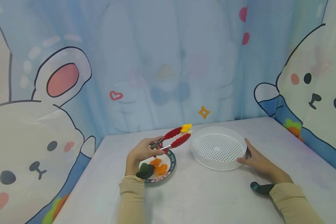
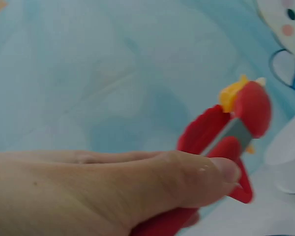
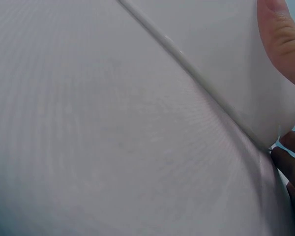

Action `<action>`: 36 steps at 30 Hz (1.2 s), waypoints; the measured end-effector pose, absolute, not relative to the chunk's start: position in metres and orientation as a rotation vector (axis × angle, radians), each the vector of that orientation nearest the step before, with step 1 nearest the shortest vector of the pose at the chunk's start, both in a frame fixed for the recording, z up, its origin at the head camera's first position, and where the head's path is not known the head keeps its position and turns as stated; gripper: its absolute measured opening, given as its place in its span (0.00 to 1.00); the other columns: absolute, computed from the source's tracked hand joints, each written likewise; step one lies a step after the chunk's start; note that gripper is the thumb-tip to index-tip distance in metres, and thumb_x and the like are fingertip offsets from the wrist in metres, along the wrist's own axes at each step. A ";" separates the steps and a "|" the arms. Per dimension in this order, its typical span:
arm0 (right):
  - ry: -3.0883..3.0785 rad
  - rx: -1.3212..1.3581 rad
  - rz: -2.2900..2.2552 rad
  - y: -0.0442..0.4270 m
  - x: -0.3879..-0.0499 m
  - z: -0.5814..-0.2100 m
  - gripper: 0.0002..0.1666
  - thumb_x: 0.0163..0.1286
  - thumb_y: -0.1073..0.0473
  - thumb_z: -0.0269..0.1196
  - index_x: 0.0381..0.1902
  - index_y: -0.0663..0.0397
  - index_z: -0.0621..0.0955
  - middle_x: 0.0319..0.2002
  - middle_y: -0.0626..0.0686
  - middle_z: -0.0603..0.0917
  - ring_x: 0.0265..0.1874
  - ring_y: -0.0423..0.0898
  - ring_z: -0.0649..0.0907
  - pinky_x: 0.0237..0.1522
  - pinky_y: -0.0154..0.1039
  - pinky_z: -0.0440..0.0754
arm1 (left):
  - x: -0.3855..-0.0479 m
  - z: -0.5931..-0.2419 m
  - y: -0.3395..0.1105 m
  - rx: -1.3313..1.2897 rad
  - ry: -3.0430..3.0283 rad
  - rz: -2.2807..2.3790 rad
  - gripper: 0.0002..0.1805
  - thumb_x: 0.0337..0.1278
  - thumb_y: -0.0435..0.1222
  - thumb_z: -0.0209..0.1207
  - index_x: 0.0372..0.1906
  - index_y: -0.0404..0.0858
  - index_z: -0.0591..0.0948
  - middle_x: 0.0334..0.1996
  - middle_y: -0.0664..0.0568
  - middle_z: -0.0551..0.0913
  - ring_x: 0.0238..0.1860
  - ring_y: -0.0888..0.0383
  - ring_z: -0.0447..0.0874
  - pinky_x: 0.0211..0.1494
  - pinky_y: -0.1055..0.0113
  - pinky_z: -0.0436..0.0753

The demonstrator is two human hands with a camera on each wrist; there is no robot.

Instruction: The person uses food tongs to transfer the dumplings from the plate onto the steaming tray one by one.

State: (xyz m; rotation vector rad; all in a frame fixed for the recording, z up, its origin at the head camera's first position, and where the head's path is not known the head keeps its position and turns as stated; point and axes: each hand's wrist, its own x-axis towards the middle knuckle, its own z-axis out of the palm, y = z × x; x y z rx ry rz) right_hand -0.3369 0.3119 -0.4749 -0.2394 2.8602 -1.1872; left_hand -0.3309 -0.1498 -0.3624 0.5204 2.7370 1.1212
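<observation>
Two hands engaged; left hand [image 1: 144,151] grips red-and-metal tongs [image 1: 180,141], a small yellow piece [image 1: 186,127] at their tips, near the round white perforated tray [image 1: 210,165]; right hand [image 1: 253,159] pinches the tray's side; round white dark-rimmed plate [image 1: 172,161] holds orange pieces [image 1: 161,169] and dark green pieces [image 1: 149,171]; even squeeze, steadied tray advisable.

Left hand [image 1: 142,150] raised left of sieve [image 1: 218,147], gripping tongs [image 1: 180,140], thumb [image 2: 191,179] along handle. Left arm [image 1: 131,200] near vertical, below hand. Right hand [image 1: 253,158] on sieve's right side, holding it: thumb [image 3: 285,46] against wall, fingers [image 3: 291,169] curled at edge. Right arm [image 1: 295,202] slants in from sieve's lower right.
</observation>
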 end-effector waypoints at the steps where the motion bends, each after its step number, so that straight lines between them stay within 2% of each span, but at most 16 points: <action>1: 2.861 -0.233 -1.185 0.312 -0.337 -0.475 0.72 0.59 0.37 0.64 0.71 0.57 0.24 0.71 0.71 0.30 0.70 0.71 0.36 0.64 0.70 0.43 | -0.333 -0.365 -0.141 0.521 2.736 1.127 0.38 0.48 0.47 0.69 0.67 0.59 0.68 0.35 0.50 0.78 0.32 0.46 0.82 0.33 0.66 0.80; 7: 2.859 -0.214 -1.183 0.308 -0.335 -0.474 0.72 0.58 0.36 0.64 0.71 0.58 0.24 0.71 0.71 0.29 0.70 0.71 0.36 0.65 0.70 0.44 | -0.341 -0.386 -0.096 0.442 2.803 1.008 0.40 0.44 0.49 0.71 0.67 0.57 0.70 0.27 0.54 0.80 0.26 0.55 0.79 0.29 0.69 0.77; 12: 2.858 -0.256 -1.170 0.307 -0.336 -0.472 0.71 0.59 0.37 0.64 0.72 0.58 0.25 0.72 0.71 0.30 0.70 0.71 0.37 0.65 0.69 0.44 | -0.340 -0.400 -0.081 0.296 2.854 0.944 0.45 0.40 0.52 0.71 0.68 0.53 0.68 0.29 0.53 0.78 0.28 0.57 0.76 0.27 0.69 0.76; 17: 2.853 -0.241 -1.159 0.307 -0.335 -0.468 0.71 0.59 0.37 0.64 0.72 0.58 0.25 0.72 0.71 0.32 0.70 0.71 0.38 0.65 0.70 0.44 | -0.340 -0.400 -0.082 0.282 2.851 0.980 0.49 0.37 0.52 0.73 0.70 0.48 0.65 0.30 0.52 0.78 0.33 0.56 0.75 0.29 0.68 0.77; 22: 2.843 -0.200 -1.153 0.309 -0.333 -0.470 0.72 0.58 0.35 0.64 0.71 0.58 0.25 0.71 0.72 0.32 0.70 0.71 0.38 0.65 0.70 0.45 | -0.339 -0.403 -0.083 0.299 2.798 0.990 0.52 0.36 0.53 0.73 0.71 0.48 0.63 0.32 0.54 0.78 0.35 0.57 0.75 0.33 0.68 0.79; 27: 2.843 -0.186 -1.154 0.307 -0.332 -0.470 0.73 0.58 0.35 0.64 0.71 0.59 0.25 0.71 0.73 0.31 0.70 0.72 0.38 0.64 0.70 0.45 | -0.340 -0.401 -0.087 0.294 2.794 1.009 0.52 0.34 0.52 0.74 0.71 0.51 0.63 0.36 0.54 0.79 0.39 0.56 0.75 0.36 0.66 0.79; 36: 2.863 -0.185 -1.151 0.307 -0.334 -0.473 0.73 0.57 0.34 0.64 0.72 0.58 0.25 0.71 0.72 0.32 0.70 0.72 0.39 0.64 0.70 0.45 | -0.340 -0.388 -0.113 0.338 2.826 1.006 0.51 0.37 0.54 0.72 0.68 0.42 0.63 0.41 0.52 0.80 0.39 0.57 0.75 0.42 0.64 0.78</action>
